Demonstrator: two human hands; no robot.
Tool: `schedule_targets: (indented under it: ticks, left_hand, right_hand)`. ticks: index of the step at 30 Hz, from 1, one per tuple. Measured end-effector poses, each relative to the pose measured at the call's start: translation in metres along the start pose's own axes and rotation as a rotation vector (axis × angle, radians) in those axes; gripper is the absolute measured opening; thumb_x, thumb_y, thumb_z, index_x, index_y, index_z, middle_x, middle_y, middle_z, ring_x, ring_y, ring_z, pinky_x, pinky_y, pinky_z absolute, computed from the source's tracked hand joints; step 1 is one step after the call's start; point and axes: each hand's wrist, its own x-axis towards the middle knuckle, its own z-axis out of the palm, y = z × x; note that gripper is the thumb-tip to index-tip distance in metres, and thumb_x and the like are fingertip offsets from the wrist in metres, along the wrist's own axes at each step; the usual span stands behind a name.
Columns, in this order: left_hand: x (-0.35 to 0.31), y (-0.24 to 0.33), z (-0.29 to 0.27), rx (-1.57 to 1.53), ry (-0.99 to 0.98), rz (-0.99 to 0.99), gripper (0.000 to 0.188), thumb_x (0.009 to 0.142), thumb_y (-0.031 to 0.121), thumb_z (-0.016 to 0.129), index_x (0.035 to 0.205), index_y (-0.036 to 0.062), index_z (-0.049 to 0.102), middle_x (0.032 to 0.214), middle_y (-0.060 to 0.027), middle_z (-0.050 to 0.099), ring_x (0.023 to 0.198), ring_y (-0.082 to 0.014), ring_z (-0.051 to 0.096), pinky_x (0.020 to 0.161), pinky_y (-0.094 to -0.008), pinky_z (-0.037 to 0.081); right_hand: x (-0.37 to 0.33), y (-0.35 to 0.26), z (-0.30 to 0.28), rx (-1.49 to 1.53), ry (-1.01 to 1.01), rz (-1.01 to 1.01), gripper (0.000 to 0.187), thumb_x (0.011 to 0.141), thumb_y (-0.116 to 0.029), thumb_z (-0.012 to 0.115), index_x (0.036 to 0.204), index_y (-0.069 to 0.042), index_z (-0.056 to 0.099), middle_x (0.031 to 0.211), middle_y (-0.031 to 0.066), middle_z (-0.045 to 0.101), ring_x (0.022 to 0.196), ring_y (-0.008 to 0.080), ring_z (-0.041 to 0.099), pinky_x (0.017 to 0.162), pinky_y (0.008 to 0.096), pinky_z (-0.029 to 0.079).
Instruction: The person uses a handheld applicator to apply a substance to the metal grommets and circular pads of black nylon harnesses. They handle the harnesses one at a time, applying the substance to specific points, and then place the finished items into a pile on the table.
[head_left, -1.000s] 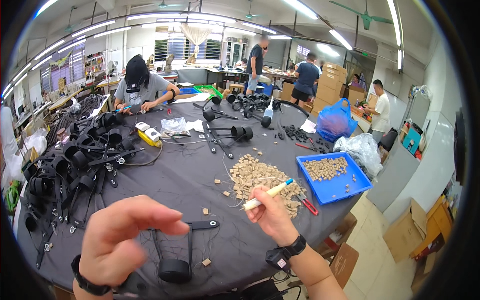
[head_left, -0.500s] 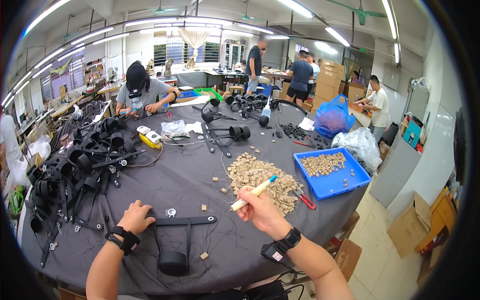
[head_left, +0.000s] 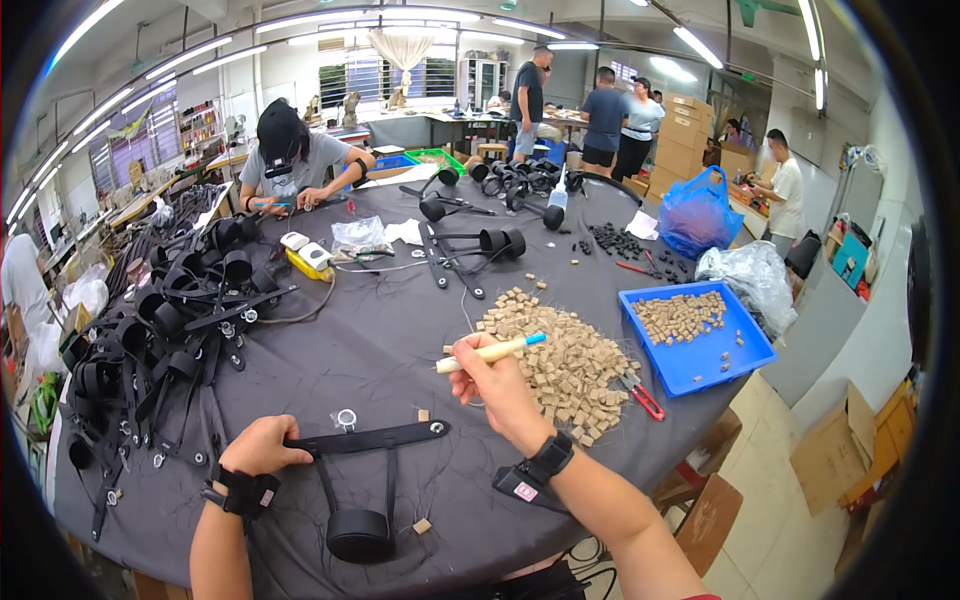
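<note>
My left hand pinches the left end of a flat black strap at the front of the table. Two thin black bands run from the strap to a round black cup-shaped piece, which lies nearer to me. In my right hand is a cream pen-like tool with a blue tip, raised above the table and apart from the strap. A small silvery ring fitting lies just beyond the strap. Small tan blocks, one a block beside the cup, lie near it.
A heap of tan blocks and red-handled pliers lie to the right, by a blue tray. Black strapped pieces pile up at left. A co-worker sits across the table; other people stand farther back.
My left fingers have closed on the strap's end and tilted it slightly. My right hand has moved left and up with the tool, now held flatter. The view has shifted a little.
</note>
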Motion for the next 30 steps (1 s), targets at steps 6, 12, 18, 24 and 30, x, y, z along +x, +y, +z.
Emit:
schedule_targets:
  ticks: [6, 12, 18, 24, 30]
  left_hand:
    - [-0.015, 0.018, 0.014, -0.304, 0.209, 0.116, 0.018, 0.079, 0.006, 0.073, 0.09, -0.001, 0.061, 0.071, -0.0081, 0.06, 0.066, -0.0156, 0.056, 0.064, -0.0304, 0.046]
    - [-0.008, 0.016, 0.018, -0.477, 0.122, 0.163, 0.01, 0.086, 0.002, 0.066, 0.095, -0.0016, 0.064, 0.083, -0.0029, 0.065, 0.078, -0.0093, 0.057, 0.073, -0.0244, 0.046]
    - [-0.011, 0.004, 0.019, -0.574, 0.093, 0.131, 0.008, 0.089, 0.001, 0.064, 0.096, -0.0012, 0.064, 0.083, 0.0005, 0.063, 0.077, -0.0066, 0.054, 0.071, -0.0226, 0.046]
    - [-0.014, 0.006, 0.017, -0.509, 0.158, 0.149, 0.009, 0.088, 0.004, 0.063, 0.096, -0.0015, 0.063, 0.082, -0.0078, 0.067, 0.077, -0.0147, 0.062, 0.073, -0.0295, 0.049]
    - [-0.018, 0.028, 0.009, -0.259, 0.268, 0.216, 0.012, 0.083, 0.006, 0.066, 0.093, -0.0005, 0.063, 0.081, -0.0167, 0.065, 0.076, -0.0316, 0.064, 0.07, -0.0352, 0.049]
  right_hand:
    - [-0.008, 0.02, -0.005, -0.287, -0.108, -0.073, 0.036, 0.101, -0.032, 0.054, 0.124, -0.004, 0.053, 0.084, 0.0105, 0.071, 0.06, 0.0094, 0.064, 0.053, 0.0208, 0.051]
    - [-0.009, 0.035, -0.014, -0.511, -0.035, -0.276, 0.025, 0.099, -0.022, 0.059, 0.116, -0.005, 0.058, 0.089, 0.0087, 0.07, 0.073, 0.0124, 0.067, 0.067, 0.0252, 0.055]
    - [-0.013, 0.042, 0.004, -0.816, -0.202, -0.336, 0.024, 0.086, -0.005, 0.07, 0.107, -0.006, 0.06, 0.091, 0.0089, 0.069, 0.083, 0.0196, 0.069, 0.074, 0.0301, 0.054]
    - [-0.013, 0.038, 0.003, -1.011, -0.454, -0.389, 0.037, 0.074, -0.005, 0.076, 0.107, -0.011, 0.059, 0.09, 0.0012, 0.068, 0.097, 0.0258, 0.06, 0.093, 0.0396, 0.041]
    - [-0.019, 0.025, 0.001, -0.835, -0.47, -0.227, 0.039, 0.076, 0.004, 0.073, 0.109, -0.008, 0.056, 0.083, 0.0037, 0.061, 0.078, 0.016, 0.062, 0.07, 0.029, 0.05]
